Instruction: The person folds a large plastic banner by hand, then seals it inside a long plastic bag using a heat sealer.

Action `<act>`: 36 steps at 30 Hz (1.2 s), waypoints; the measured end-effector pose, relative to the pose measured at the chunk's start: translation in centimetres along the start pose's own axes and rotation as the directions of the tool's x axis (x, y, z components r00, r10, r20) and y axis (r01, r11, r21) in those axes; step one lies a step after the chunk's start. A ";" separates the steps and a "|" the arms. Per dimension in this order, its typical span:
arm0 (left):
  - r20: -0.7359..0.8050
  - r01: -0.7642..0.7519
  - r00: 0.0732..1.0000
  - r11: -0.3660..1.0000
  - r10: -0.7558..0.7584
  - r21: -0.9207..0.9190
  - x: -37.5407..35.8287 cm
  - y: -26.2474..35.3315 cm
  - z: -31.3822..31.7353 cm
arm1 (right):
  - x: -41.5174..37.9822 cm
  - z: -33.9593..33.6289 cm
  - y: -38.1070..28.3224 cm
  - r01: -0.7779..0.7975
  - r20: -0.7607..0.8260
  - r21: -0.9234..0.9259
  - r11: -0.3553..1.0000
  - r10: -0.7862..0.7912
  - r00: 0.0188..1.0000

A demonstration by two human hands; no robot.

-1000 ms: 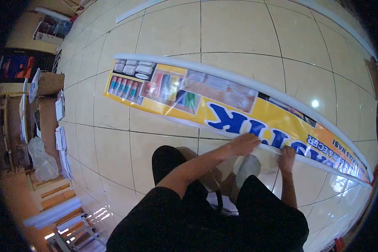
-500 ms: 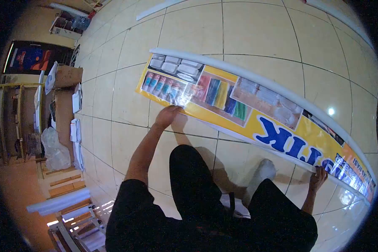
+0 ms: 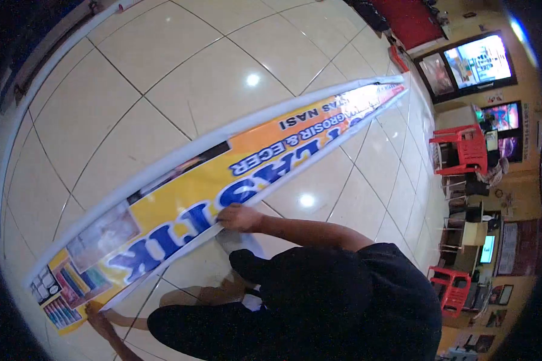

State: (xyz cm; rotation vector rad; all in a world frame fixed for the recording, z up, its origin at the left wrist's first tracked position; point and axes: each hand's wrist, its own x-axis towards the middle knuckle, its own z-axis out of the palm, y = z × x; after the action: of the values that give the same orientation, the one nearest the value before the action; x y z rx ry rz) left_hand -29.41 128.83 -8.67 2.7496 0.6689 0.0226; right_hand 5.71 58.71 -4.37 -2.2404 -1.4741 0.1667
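A long printed banner (image 3: 180,195), yellow with blue lettering and product photos, lies across the tiled floor. A white roll (image 3: 271,115) runs along its far edge, and the near edge shows a narrow white border. My right hand (image 3: 241,218) is closed on that near edge, around the middle of the large blue letters. Lower left, my left hand (image 3: 95,311) grips the same edge close to the banner's photo end. Its fingers are partly hidden. My dark-clothed legs are bent just behind the near edge.
A long pale tube (image 3: 48,69) lies on the floor at the upper left. Red plastic chairs (image 3: 468,150), desks and lit screens (image 3: 479,59) line the right side. A red mat (image 3: 409,23) is at the top right.
My view has swung to the right, bringing the chairs and screens into sight. The right hand now holds the edge by the big letters, farther from the lettered end; the left stays near the photo end.
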 end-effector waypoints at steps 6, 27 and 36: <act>0.164 -0.075 0.986 0.937 0.020 0.340 -0.9 11.0 2.8 | 5.9 2.6 -1.5 0.136 0.075 0.002 0.991 -0.136 0.988; 0.278 -0.647 0.683 0.736 0.676 -0.199 0.8 37.2 4.2 | -23.5 -6.1 9.6 -0.742 -0.526 -0.592 0.316 0.546 0.652; 0.316 -0.469 0.817 0.875 0.483 -0.124 -0.5 25.1 1.4 | -18.8 -3.0 2.7 -0.565 -0.231 -0.143 0.813 0.527 0.818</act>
State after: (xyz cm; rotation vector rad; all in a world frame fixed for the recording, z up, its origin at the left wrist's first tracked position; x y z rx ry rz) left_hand -18.55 107.02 -2.40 2.7069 -0.1219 -0.3151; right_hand 1.11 40.04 -5.51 -2.7199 -0.7379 -0.0183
